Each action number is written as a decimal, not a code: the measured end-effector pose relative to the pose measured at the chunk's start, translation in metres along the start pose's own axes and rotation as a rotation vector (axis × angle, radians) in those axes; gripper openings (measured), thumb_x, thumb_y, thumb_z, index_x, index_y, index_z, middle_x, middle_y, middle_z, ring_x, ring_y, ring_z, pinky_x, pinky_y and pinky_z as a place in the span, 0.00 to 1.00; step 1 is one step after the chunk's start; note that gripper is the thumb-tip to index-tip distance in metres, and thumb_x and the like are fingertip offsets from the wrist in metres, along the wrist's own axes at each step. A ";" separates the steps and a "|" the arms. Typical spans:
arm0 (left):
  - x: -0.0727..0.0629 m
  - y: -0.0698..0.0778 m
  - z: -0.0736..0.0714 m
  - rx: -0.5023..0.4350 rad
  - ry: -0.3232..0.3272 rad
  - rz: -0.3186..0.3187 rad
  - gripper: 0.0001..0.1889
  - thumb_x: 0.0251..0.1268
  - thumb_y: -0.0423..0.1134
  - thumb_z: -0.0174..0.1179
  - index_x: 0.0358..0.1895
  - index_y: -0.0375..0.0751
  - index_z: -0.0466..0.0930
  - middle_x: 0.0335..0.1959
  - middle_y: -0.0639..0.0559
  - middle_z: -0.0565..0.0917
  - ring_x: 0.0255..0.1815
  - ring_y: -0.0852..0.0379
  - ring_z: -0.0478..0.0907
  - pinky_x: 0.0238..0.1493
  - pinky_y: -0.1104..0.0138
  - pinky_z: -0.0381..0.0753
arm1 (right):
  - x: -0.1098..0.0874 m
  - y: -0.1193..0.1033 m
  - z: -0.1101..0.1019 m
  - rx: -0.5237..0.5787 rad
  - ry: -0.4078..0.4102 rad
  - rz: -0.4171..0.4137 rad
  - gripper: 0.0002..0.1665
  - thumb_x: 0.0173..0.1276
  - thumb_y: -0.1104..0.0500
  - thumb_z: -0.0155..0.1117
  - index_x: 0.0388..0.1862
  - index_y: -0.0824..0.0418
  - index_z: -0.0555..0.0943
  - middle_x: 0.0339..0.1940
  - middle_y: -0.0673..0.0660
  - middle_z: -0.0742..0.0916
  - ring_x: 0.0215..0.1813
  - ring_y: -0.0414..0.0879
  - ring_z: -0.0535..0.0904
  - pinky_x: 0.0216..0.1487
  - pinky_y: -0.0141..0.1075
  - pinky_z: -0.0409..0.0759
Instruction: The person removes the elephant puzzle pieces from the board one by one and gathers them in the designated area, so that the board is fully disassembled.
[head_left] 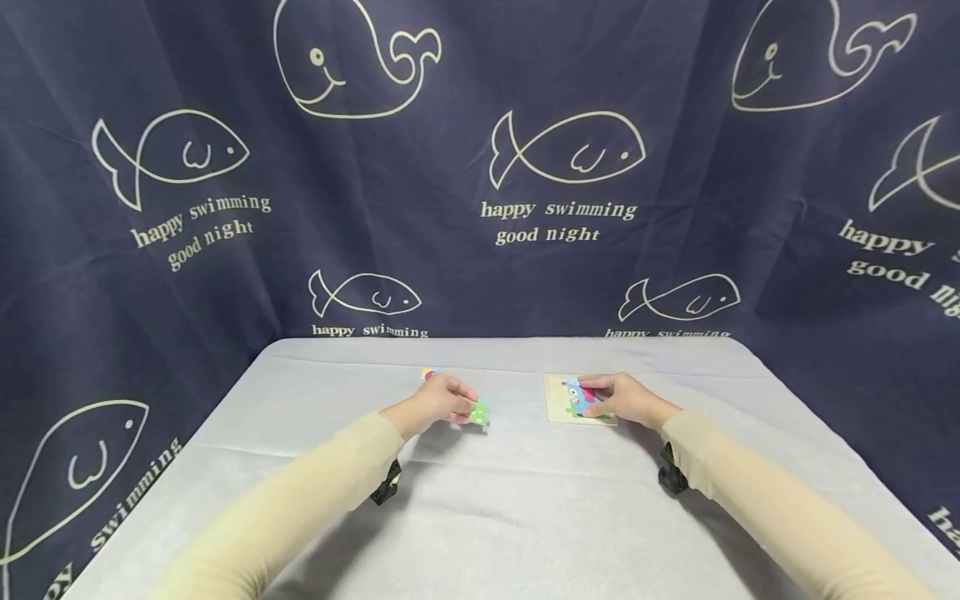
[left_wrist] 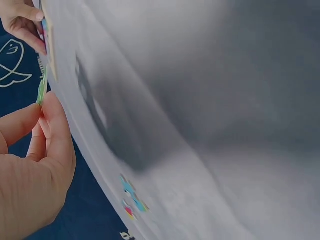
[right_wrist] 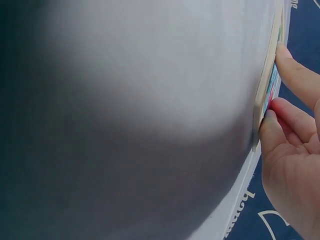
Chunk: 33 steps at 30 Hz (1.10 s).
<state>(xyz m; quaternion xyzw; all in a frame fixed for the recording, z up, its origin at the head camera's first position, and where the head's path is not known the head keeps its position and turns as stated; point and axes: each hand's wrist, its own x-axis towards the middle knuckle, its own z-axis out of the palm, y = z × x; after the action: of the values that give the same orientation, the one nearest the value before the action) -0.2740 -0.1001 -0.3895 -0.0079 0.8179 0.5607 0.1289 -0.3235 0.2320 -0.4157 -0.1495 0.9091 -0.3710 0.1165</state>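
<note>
My left hand (head_left: 442, 398) pinches a small green puzzle piece (head_left: 478, 412) between thumb and fingertips, raised above the table. Seen edge-on in the left wrist view, the green piece (left_wrist: 42, 89) is thin. Over to the right, my right hand (head_left: 626, 400) rests its spread fingertips on a blue and red picture piece (head_left: 576, 396) on a pale wooden puzzle board (head_left: 555, 408). The right wrist view shows the board's edge (right_wrist: 262, 92) side-on, with the fingers (right_wrist: 295, 70) touching its top face. The hand hides part of the picture.
Colourful loose pieces (left_wrist: 131, 192) lie beside the left hand, mostly covered by it in the head view. A pale grey cloth covers the table (head_left: 480, 517). Behind it hangs a dark blue curtain (head_left: 450, 183) with fish drawings.
</note>
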 end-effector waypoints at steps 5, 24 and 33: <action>-0.007 -0.007 -0.010 0.059 0.030 0.001 0.07 0.60 0.24 0.60 0.42 0.29 0.82 0.34 0.45 0.84 0.27 0.60 0.81 0.35 0.68 0.86 | -0.002 -0.004 0.000 0.000 0.010 0.005 0.42 0.56 0.55 0.76 0.68 0.64 0.71 0.71 0.67 0.71 0.73 0.64 0.62 0.73 0.56 0.59; -0.024 -0.031 -0.049 0.074 0.071 -0.057 0.09 0.60 0.22 0.58 0.44 0.25 0.81 0.38 0.40 0.84 0.29 0.58 0.81 0.39 0.66 0.86 | 0.000 -0.005 -0.002 0.013 0.003 -0.015 0.40 0.57 0.58 0.74 0.68 0.66 0.71 0.71 0.68 0.70 0.73 0.63 0.62 0.73 0.55 0.59; -0.026 -0.041 -0.060 0.072 0.084 -0.080 0.09 0.59 0.21 0.58 0.43 0.24 0.80 0.37 0.39 0.85 0.29 0.58 0.81 0.38 0.66 0.87 | -0.002 -0.003 0.000 0.023 -0.005 -0.026 0.41 0.57 0.58 0.74 0.68 0.67 0.70 0.70 0.68 0.71 0.73 0.63 0.63 0.73 0.54 0.60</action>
<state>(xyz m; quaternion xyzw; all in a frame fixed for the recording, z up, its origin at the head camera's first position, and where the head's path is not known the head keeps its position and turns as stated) -0.2548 -0.1737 -0.4012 -0.0594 0.8413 0.5244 0.1171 -0.3210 0.2307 -0.4130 -0.1606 0.9025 -0.3826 0.1155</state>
